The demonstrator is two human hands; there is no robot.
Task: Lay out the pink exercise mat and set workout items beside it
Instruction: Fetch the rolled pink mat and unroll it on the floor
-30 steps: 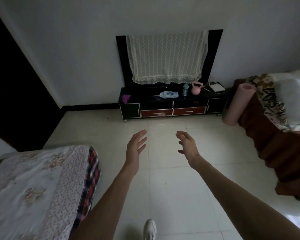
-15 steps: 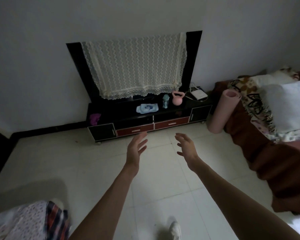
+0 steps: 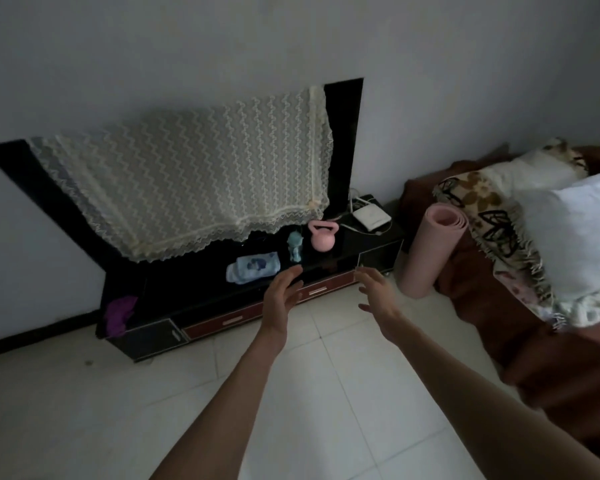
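Both hands — left (image 3: 279, 299), right (image 3: 378, 299) — reach out with released grip, empty, over the floor (image 3: 84, 410) near the rolled mat (image 3: 430, 251) leaning against the bed (image 3: 482, 292).

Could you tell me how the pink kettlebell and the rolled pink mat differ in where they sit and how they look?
The pink kettlebell sits on top of the black TV stand; the rolled pink mat stands on the floor, leaning against the brown sofa. The kettlebell is a small round ball with a loop handle; the mat is a much larger, tall cylinder with its spiral end showing. Both are pale pink, and neither hand is touching either.
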